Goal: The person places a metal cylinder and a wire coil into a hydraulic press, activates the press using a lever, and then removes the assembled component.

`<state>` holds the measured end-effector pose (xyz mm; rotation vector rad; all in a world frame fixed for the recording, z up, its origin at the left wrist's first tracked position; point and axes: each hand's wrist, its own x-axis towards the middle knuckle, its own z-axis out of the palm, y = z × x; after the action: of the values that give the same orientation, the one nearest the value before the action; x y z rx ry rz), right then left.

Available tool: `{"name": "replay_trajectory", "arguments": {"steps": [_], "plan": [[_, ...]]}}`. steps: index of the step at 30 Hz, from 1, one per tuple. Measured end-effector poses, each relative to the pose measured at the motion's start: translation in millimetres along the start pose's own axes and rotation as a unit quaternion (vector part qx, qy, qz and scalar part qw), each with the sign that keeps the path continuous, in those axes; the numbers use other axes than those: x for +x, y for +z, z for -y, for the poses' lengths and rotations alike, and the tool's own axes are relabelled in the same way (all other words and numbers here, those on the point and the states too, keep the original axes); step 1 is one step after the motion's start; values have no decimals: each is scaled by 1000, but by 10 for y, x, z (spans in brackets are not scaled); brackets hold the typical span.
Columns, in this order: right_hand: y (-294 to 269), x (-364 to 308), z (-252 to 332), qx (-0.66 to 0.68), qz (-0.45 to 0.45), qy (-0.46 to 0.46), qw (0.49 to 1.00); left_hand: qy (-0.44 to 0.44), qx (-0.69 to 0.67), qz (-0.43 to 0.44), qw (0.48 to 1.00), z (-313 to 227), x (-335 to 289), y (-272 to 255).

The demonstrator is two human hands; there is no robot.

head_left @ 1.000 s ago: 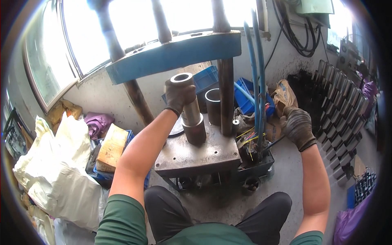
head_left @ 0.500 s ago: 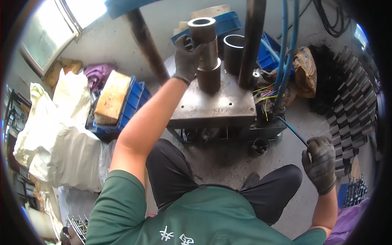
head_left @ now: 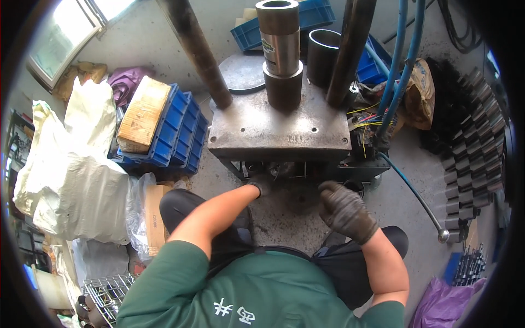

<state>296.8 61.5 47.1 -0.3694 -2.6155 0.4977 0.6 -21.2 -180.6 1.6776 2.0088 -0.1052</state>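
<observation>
On the press's steel table (head_left: 279, 139) stands an upright stack: a dark metal sleeve (head_left: 284, 90) at the bottom, a shiny metal cylinder (head_left: 281, 52) with a label in it, and another dark sleeve (head_left: 278, 19) on top. Neither hand touches the stack. My left hand (head_left: 265, 186), in a dark glove, reaches down at the table's front lower edge; its fingers are lost against the dark parts there. My right hand (head_left: 348, 213), gloved and smeared by motion, hangs over the floor in front of the table, fingers partly curled. The blue lever (head_left: 407, 186) with a metal knob stands free.
Steel columns (head_left: 197, 54) rise on both sides of the stack. A wide dark ring (head_left: 324, 57) stands behind it. Blue crates (head_left: 183, 128) and white sacks (head_left: 76, 186) are at left. Many metal tubes (head_left: 470, 153) are piled at right. Blue hoses (head_left: 402, 65) run down beside the table.
My left hand has left the stack and dropped to the table's front edge. My right hand has let go of the lever and moved left. The view has shifted slightly.
</observation>
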Motion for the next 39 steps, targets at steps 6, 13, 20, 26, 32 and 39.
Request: {"name": "replay_trajectory", "arguments": {"steps": [6, 13, 20, 26, 32, 39], "plan": [[494, 24, -316, -9, 403, 41, 914, -171, -118, -163, 964, 634, 65, 379], [613, -23, -392, -13, 446, 40, 894, -146, 77, -184, 969, 896, 735, 795], [595, 40, -473, -3, 434, 50, 899, -123, 27, -181, 975, 1418, 1334, 1149], [587, 133, -471, -7, 434, 35, 900, -153, 43, -158, 975, 1296, 1003, 674], [515, 125, -469, -8, 420, 32, 907, -154, 49, -197, 967, 728, 466, 327], [370, 215, -276, -24, 382, -29, 923, -110, -3, -188, 976, 229, 77, 735]]}}
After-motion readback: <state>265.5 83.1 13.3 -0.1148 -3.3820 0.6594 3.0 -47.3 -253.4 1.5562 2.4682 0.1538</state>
